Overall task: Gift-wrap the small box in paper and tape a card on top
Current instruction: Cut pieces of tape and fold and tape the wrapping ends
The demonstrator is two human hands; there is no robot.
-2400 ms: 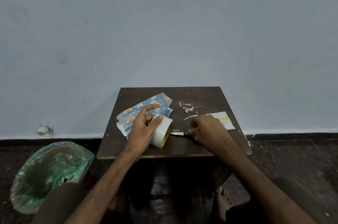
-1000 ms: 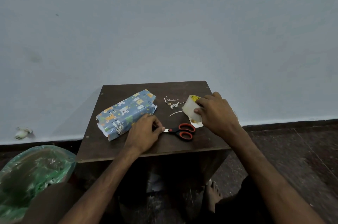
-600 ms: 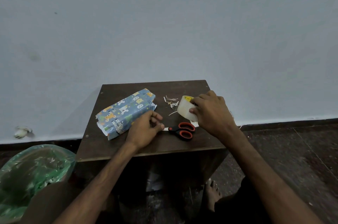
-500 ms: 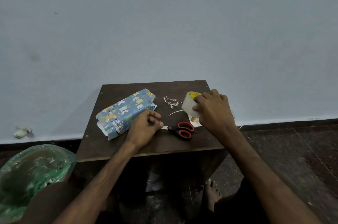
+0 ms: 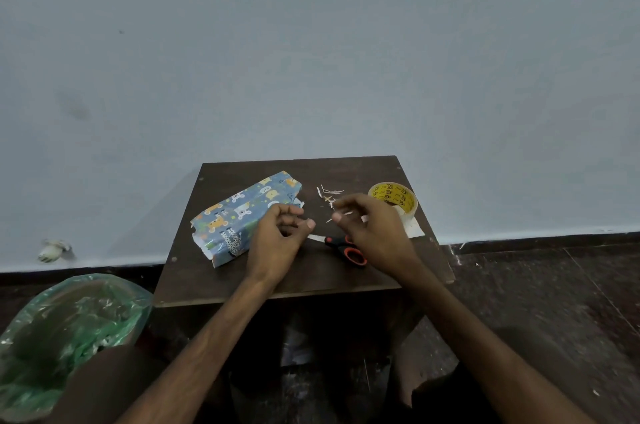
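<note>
The box (image 5: 246, 215), wrapped in blue paper with animal prints, lies at an angle on the left half of the small dark table (image 5: 301, 281). A tape roll (image 5: 393, 198) with a yellow core sits flat at the back right, on top of the white card (image 5: 414, 231). My left hand (image 5: 280, 236) hovers just right of the box with its fingers curled; no tape strip shows in it. My right hand (image 5: 374, 229) is raised beside it, fingers loosely bent, fingertips nearly meeting the left thumb, clear of the roll.
Orange-and-black scissors (image 5: 346, 248) lie under and between my hands. Thin paper scraps (image 5: 329, 196) are scattered behind them. A bin lined with a green bag (image 5: 62, 330) stands on the floor at the left. A wall rises right behind the table.
My right hand set the tape roll down on the card and moved left toward my left hand. My left hand lifted slightly off the table. The scissors stayed where they lay.
</note>
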